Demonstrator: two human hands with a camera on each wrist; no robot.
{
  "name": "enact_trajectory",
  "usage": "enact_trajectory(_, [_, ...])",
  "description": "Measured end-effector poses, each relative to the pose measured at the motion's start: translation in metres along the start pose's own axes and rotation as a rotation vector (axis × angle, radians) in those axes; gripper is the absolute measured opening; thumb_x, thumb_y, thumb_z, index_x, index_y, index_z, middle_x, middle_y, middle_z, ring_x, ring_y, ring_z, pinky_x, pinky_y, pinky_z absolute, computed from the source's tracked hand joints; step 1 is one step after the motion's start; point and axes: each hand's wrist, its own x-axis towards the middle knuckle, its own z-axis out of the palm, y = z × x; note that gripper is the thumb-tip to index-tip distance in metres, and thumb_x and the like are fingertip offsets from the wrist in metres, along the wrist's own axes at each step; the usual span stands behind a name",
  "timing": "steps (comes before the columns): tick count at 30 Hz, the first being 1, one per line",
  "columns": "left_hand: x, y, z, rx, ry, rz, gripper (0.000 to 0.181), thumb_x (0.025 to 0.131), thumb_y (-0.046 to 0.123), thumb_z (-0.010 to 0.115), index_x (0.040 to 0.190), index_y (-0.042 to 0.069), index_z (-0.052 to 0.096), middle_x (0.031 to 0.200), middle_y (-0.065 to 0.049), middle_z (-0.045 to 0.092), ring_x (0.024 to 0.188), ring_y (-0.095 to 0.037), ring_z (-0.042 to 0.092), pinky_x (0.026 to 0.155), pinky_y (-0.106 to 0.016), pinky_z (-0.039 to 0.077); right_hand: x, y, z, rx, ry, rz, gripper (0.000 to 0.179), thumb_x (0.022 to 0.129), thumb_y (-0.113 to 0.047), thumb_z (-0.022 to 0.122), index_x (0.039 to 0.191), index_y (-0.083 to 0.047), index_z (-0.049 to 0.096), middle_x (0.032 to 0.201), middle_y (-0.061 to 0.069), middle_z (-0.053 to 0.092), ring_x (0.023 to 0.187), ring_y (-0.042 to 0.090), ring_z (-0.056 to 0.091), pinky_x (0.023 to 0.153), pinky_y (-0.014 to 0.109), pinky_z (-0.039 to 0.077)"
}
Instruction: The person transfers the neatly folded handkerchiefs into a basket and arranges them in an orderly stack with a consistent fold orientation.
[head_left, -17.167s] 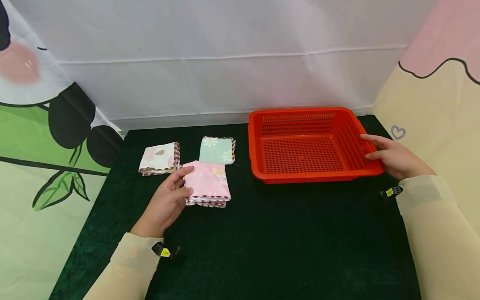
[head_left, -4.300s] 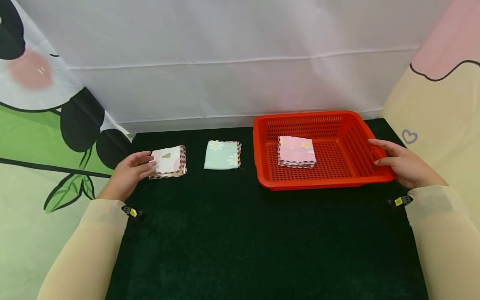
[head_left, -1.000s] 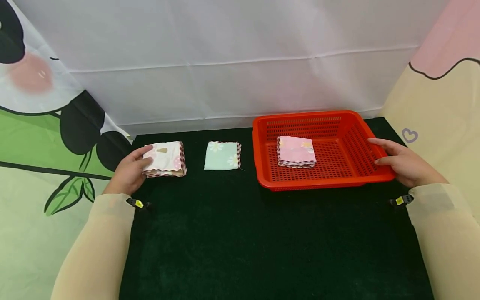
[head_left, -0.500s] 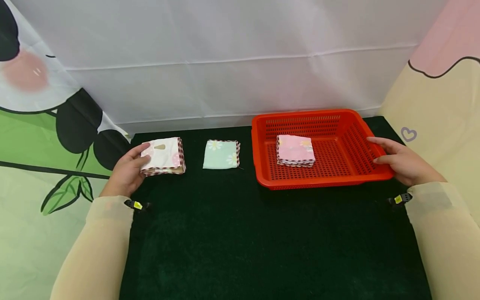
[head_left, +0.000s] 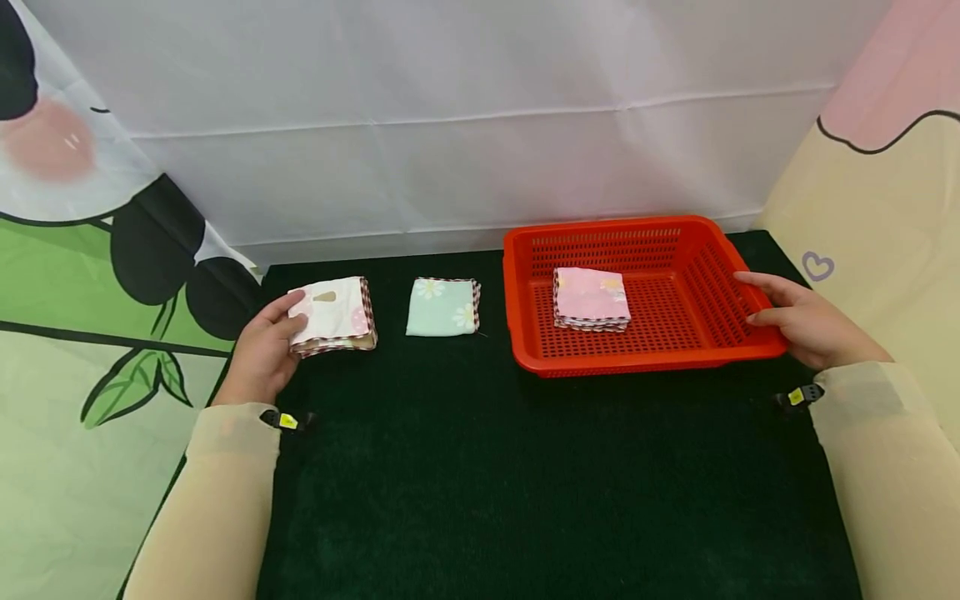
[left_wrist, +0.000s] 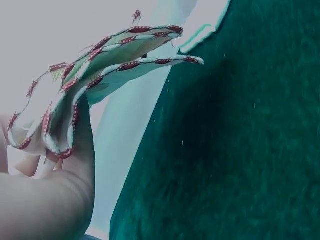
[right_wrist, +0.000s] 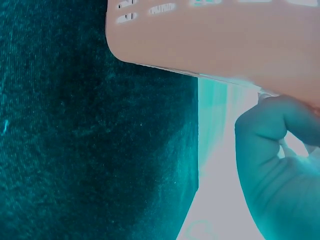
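From the head view I see my left hand (head_left: 264,354) gripping a folded white cloth (head_left: 333,314) at the left end of the dark green table (head_left: 480,467), thumb on top and fingers tucked under its near-left corner. The cloth is a small square stack of several layers, white with pink fruit-like prints and one small tan mark on top, edged in red-and-white stitched trim. In the left wrist view the white cloth (left_wrist: 85,75) fans open at its layers, lifted clear of the table at the end I hold, the trim showing as a dotted red line along each edge. Just beside it on the right lies a folded mint cloth (head_left: 442,307) with daisies. My right hand (head_left: 806,325) clasps the right rim of the red basket (head_left: 525,333), in which a folded pink cloth (head_left: 591,297) sits left of centre.
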Motion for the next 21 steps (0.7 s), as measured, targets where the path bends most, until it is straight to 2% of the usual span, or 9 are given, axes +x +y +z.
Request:
enact_trajectory(5, [-0.006,0.0,0.007,-0.031,-0.013,0.026,0.058,0.104,0.008,0.062,0.158,0.017,0.044,0.166,-0.007,0.023,0.101,-0.011,0.067,0.086,-0.023,0.057,-0.001,0.0,0.0,0.0,0.006,0.003,0.068,0.107,0.001,0.046,0.164,-0.029,0.026,0.161,0.012,0.014,0.111,0.006,0.057,0.087,0.026,0.058])
enact_trajectory(11, [-0.013,0.001,0.017,-0.051,-0.038,0.091,0.056,0.103,0.006,0.062,0.157,0.013,0.045,0.166,-0.009,0.023,0.106,-0.012,0.065,0.086,-0.024,0.057,-0.002,0.001,0.0,-0.007,0.008,0.008,0.068,0.108,0.0,0.046,0.165,-0.028,0.023,0.162,0.012,0.015,0.112,0.006,0.056,0.087,0.026,0.057])
enact_trajectory(21, [-0.024,0.004,0.039,0.011,-0.036,0.115,0.049,0.105,0.008,0.058,0.154,0.015,0.05,0.166,-0.006,0.026,0.119,-0.016,0.059,0.093,-0.023,0.054,0.001,0.001,0.0,-0.024,0.013,0.004,0.069,0.108,-0.001,0.046,0.166,-0.025,0.02,0.161,0.012,0.016,0.113,0.007,0.056,0.089,0.027,0.057])
